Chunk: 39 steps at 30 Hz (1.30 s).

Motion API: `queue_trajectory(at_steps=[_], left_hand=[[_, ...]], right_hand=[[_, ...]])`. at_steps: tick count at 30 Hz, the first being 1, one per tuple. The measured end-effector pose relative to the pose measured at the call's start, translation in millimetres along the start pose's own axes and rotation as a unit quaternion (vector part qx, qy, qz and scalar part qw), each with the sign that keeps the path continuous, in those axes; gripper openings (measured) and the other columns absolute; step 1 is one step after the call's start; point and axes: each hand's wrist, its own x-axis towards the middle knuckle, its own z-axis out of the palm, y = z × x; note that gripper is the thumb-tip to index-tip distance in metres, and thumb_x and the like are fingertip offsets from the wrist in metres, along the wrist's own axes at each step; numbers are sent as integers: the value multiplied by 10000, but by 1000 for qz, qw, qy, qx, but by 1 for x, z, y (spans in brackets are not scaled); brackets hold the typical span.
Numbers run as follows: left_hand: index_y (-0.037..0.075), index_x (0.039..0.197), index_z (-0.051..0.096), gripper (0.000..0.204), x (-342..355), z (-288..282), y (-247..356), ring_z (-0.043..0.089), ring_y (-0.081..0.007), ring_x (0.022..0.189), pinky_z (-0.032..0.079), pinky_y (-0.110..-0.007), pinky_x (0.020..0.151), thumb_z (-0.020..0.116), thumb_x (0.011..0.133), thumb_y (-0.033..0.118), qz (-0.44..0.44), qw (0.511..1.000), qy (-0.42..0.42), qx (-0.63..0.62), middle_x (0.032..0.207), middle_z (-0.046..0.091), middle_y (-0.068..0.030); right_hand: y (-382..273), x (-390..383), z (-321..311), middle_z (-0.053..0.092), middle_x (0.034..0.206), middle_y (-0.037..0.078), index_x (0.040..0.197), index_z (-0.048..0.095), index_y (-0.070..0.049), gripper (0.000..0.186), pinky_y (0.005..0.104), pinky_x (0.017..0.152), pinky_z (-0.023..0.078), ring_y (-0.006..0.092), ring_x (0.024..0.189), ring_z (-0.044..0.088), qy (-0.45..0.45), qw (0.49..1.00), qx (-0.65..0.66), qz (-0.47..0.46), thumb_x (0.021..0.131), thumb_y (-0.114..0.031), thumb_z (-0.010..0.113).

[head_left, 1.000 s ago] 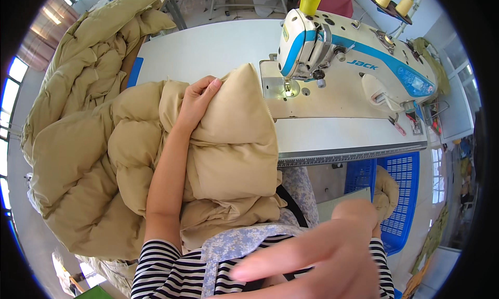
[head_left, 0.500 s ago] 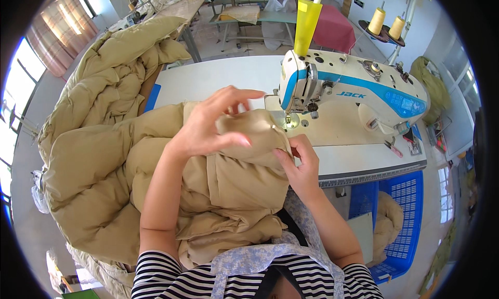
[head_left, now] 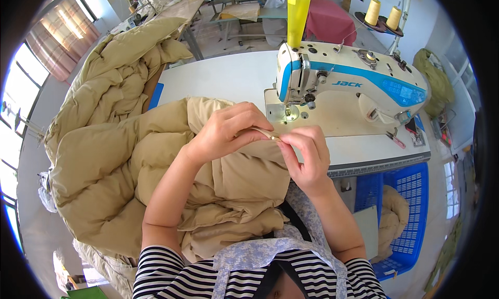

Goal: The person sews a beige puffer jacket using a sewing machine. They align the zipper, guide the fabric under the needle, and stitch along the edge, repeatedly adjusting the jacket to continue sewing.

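Note:
A padded khaki garment lies bunched over my lap and the front of the sewing table. My left hand pinches its edge between thumb and fingers. Close beside it, my right hand grips the same folded edge, and a small pale end pokes out between the two hands. Both hands hold the edge raised just in front of the needle area of a white and blue sewing machine. Beneath the machine's presser foot, the lit needle plate shows no fabric on it.
More khaki padded fabric is heaped at the left. A blue plastic basket with khaki pieces stands below the table at right. Thread snips lie on the tabletop's right. A yellow holder and thread cones rise behind the machine.
My left hand has come down from an open pose above the fabric and closed on its edge. My right hand has moved slightly right and up, still gripping the fabric.

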Motion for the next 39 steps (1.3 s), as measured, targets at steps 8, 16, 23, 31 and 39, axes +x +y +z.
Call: queue_trajectory(at_steps=[8,16,23,31,39], left_hand=[[65,996,698,193,-3,8,10,679,-257,812,547,-360,708,797,838,111,7,998,5,64,895,683,-74],[23,1036,657,149,23,-28,12,644,-308,766,524,-363,723,698,953,140,-251,957,100,100,871,681,-142],[38,1051,679,226,8,51,-60,646,-346,774,531,-404,756,717,938,230,-324,928,-153,101,856,699,-178],[7,1053,684,249,-38,116,-94,600,-67,795,507,-259,712,712,993,247,-388,894,-67,-212,892,704,-5],[7,1045,705,386,-25,98,-63,532,-49,761,462,-263,673,639,1034,387,-448,853,-185,-195,824,651,10]], right_hand=[[3,-15,2,649,958,114,1041,650,-17,271,351,673,513,280,791,627,33,999,9,-6,817,14,799],[-8,-58,-7,727,899,120,1085,732,-40,422,321,724,533,235,811,682,-440,777,107,437,911,-424,727],[-20,-157,-47,675,694,38,936,743,13,483,271,584,500,117,610,623,-516,510,453,518,978,-465,686],[-2,-118,-85,670,697,113,862,703,-18,405,333,615,529,189,611,649,-440,744,-5,502,958,-411,713],[90,-78,-11,654,806,5,980,657,-6,248,253,613,484,87,727,592,-123,808,226,530,998,-250,700]])
